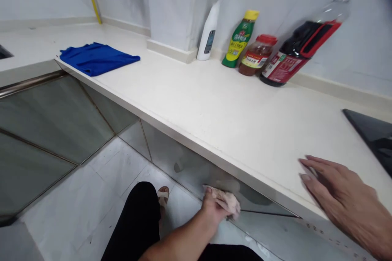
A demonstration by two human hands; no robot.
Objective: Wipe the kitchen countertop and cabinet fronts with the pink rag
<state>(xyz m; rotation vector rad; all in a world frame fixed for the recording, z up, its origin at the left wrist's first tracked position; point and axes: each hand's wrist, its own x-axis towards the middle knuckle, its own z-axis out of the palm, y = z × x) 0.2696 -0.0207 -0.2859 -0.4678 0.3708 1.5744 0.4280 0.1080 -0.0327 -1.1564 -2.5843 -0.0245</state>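
Note:
My left hand reaches down below the counter edge, its fingers closed around a crumpled, pale pinkish cloth. The cloth is against, or very close to, the glossy grey cabinet front, which mirrors it faintly. Up on the right, my right hand rests at the front edge of the white countertop. Its fingers are stretched out with a gap by the thumb, and nothing is held in them.
A blue cloth lies flat at the counter's left corner. Along the wall stand a white spray bottle, a green sauce bottle, a red-lidded jar and a large dark-liquid bottle. A black stovetop-like panel is at right.

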